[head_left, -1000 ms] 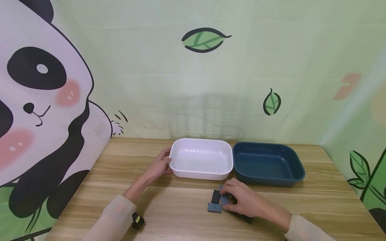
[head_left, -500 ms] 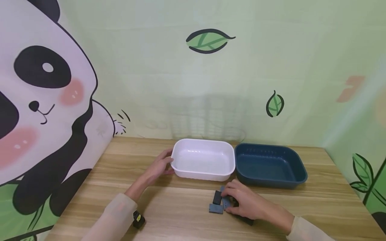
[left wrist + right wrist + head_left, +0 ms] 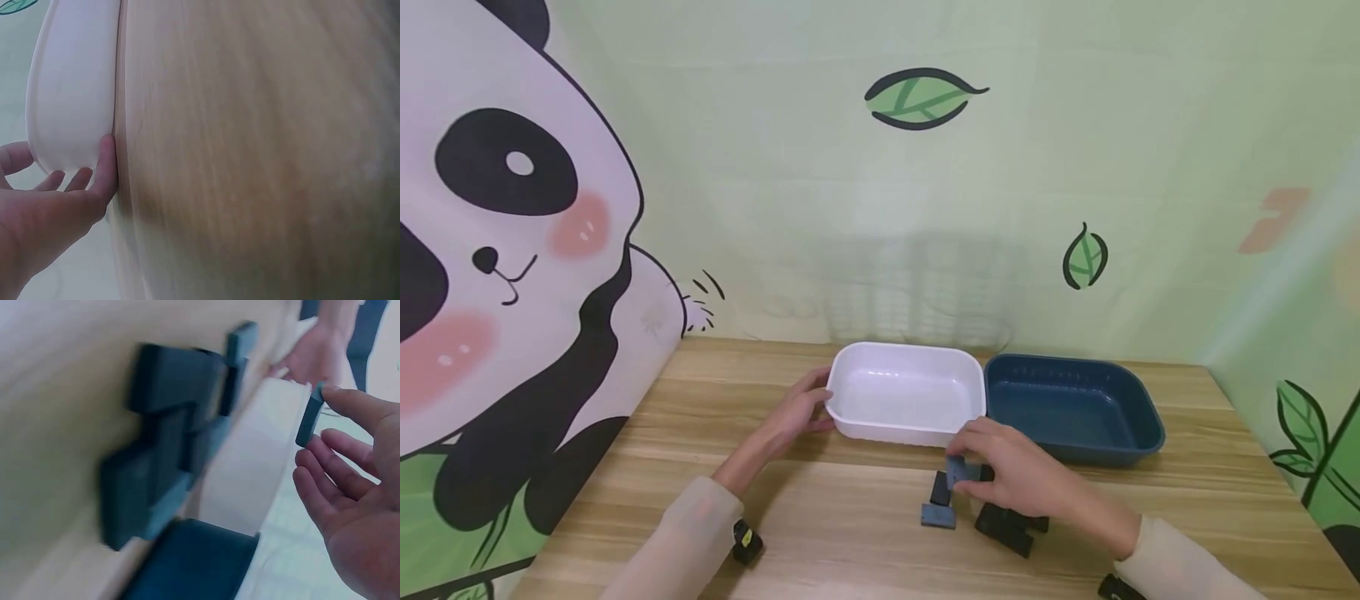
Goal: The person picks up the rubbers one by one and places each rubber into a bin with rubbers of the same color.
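Note:
My right hand pinches a small flat blue-grey rectangular block between thumb and fingertips, lifted off the table in front of the white plastic basin. Its other fingers are bent and spread in the right wrist view. More blocks lie below it: a blue-grey one, a black one, and a cluster of black ones partly under the hand. At the basin's left end, my left hand holds the rim and outer wall; in the left wrist view its fingers span the wall's height.
A dark blue basin stands against the white basin's right side. Behind both rises a printed green backdrop. A wrist strap with a black device is on the left sleeve. The wood table extends toward me.
My right hand has risen with a blue-grey block off the table, uncovering the black blocks beneath. The left hand stays at the white basin. The head view has shifted slightly.

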### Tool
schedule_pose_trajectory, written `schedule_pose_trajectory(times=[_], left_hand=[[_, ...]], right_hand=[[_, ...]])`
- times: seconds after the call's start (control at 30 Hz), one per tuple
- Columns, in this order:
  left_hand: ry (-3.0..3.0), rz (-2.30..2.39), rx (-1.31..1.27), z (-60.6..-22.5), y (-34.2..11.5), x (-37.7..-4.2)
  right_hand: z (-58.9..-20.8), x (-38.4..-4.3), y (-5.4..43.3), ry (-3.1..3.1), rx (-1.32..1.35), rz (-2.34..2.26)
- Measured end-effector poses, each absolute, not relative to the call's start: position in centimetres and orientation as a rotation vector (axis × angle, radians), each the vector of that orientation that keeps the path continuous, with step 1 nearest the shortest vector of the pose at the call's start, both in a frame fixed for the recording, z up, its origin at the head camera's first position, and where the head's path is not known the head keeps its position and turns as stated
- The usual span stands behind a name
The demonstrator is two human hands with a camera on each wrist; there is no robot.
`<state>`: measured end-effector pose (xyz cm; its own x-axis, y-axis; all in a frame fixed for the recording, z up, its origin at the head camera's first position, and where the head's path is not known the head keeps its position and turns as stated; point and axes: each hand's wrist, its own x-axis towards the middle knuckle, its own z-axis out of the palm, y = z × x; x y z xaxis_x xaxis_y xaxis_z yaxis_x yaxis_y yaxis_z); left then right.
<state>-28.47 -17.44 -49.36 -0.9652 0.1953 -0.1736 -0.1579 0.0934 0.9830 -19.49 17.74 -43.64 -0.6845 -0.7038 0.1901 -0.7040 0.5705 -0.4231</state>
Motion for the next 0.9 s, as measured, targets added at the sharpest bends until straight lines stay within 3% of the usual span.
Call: schedule_pose_trajectory(times=[0.9], left_hand=[[2.026, 1.982, 0.06, -49.7, -17.8, -28.6]], right_hand=[[-45.1, -28.3, 10.0, -2.665, 1.002, 0.912]])
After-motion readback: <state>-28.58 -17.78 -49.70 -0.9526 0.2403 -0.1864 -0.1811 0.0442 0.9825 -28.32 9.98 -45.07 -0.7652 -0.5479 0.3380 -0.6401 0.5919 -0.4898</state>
